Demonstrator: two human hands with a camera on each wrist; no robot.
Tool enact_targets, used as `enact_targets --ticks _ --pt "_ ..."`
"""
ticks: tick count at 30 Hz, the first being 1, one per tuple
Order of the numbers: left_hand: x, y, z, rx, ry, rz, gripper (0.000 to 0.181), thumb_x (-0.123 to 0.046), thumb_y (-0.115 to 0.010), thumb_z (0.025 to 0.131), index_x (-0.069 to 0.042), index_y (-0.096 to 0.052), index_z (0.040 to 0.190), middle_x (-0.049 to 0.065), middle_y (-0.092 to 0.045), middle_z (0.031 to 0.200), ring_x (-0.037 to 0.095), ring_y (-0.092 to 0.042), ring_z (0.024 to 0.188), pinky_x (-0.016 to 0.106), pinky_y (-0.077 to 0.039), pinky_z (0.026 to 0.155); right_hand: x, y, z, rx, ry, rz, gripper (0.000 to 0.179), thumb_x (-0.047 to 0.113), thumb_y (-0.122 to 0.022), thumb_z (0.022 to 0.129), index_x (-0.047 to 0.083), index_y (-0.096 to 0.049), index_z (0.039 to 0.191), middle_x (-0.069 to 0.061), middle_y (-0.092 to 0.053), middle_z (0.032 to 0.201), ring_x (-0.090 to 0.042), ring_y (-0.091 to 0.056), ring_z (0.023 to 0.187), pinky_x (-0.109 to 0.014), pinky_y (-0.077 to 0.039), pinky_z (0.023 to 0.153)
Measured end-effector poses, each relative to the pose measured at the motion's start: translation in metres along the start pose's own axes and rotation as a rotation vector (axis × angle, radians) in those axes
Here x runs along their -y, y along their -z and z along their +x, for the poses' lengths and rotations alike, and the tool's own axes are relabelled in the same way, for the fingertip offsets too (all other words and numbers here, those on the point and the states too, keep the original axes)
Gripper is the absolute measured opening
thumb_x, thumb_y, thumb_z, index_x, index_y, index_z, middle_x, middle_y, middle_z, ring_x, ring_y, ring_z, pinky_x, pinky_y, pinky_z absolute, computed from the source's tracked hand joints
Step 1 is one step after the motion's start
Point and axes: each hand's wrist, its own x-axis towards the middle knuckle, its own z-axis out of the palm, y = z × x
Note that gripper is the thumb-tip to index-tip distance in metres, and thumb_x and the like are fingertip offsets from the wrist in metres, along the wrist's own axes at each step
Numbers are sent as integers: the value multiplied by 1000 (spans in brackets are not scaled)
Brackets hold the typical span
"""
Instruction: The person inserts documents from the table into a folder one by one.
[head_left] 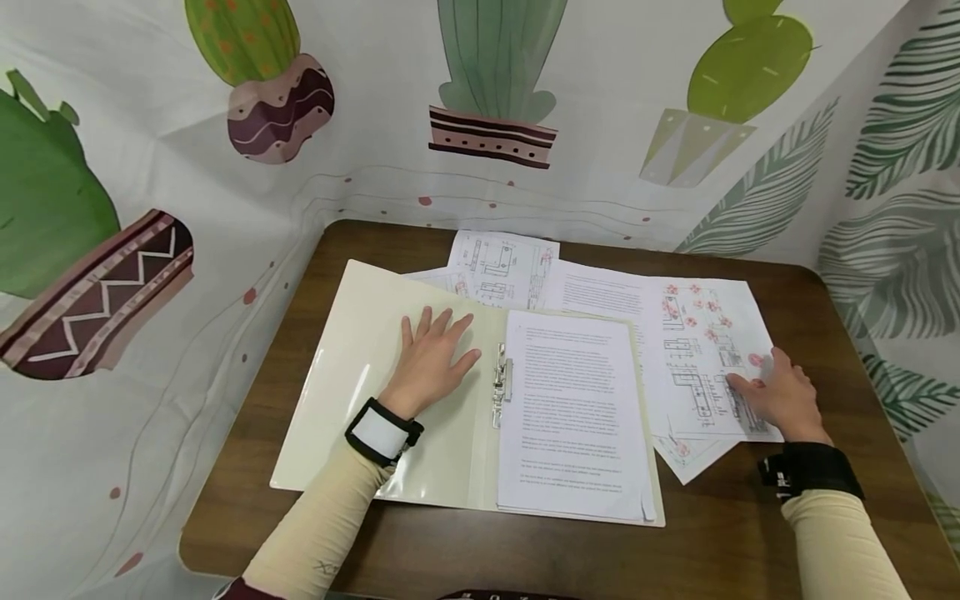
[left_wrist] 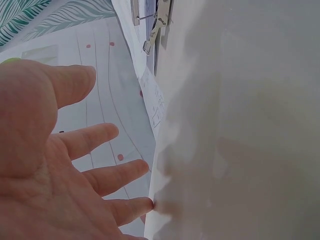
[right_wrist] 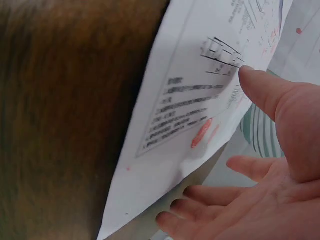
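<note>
A cream ring binder lies spread flat on the table. My left hand is over its left cover, fingers straight and spread; in the left wrist view a fingertip appears to touch the cover. A metal clip runs along the spine, beside a stack of printed pages on the right cover. At the right, my right hand is by the edge of a technical drawing sheet with red marks. Its thumb reaches over the sheet, while the other fingers extend loosely past the edge, pinching nothing visible.
Behind the binder, another drawing sheet and a text page lie partly covered. A paper corner sticks out below the right sheet. The brown wooden table meets a cactus-print cloth at its back and sides.
</note>
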Motion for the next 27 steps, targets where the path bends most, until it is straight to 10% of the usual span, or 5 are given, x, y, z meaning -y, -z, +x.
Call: enact_targets --ticks 27 --pt "0 0 2 6 -1 -7 58 -40 -60 103 -15 -48 154 23 -38 160 52 -17 152 71 -1 118 7 -6 -2 -79 -33 -23 92 38 -68 96 -13 -18 155 -47 -34 123 -66 -29 112 -74 -31 84"
